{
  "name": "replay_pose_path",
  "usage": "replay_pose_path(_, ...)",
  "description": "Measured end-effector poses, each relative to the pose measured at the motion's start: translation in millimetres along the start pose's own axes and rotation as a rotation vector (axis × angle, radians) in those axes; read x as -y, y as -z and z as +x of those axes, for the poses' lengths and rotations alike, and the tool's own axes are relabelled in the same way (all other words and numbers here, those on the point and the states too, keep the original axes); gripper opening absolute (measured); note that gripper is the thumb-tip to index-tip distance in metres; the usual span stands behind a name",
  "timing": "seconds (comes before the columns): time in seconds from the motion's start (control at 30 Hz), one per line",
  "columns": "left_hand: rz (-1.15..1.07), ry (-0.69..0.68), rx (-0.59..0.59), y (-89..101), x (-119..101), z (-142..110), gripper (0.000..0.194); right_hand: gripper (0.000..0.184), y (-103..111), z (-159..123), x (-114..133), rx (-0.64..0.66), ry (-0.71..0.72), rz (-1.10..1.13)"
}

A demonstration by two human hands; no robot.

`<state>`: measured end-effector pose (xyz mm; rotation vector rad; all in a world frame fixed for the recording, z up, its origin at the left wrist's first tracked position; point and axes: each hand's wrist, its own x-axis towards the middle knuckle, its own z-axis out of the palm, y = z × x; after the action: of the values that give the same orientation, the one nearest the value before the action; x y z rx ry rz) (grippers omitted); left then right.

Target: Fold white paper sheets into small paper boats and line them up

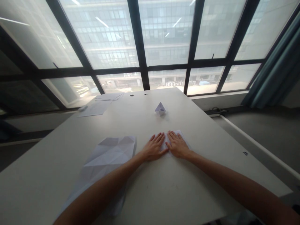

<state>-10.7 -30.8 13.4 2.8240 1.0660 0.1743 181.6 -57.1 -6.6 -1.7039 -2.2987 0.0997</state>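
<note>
Both palms press down on a small piece of white paper [179,132] lying on the table, and much of it is hidden under them. My left hand [154,147] lies flat on its left part, fingers stretched out. On the right part rests my right hand [177,145], also flat, with its thumb close to the left thumb. Beyond the hands stands a folded paper boat [160,109] with a pointed top. A large creased white sheet [109,156] lies to the left, partly behind my left forearm.
Flat white sheets [95,108] lie at the table's far left, beside a small whitish item [82,108] that I cannot make out. The white table [201,187] reaches toward tall windows. A blue curtain [273,65] hangs at the right.
</note>
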Motion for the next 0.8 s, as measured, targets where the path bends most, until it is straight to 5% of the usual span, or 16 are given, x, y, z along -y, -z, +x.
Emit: replay_pose_path(0.8,-0.003,-0.062,-0.009,6.7,2.1,-3.7,0.073,0.062,1.4,-3.4,-0.1,-0.008,-0.022,-0.003)
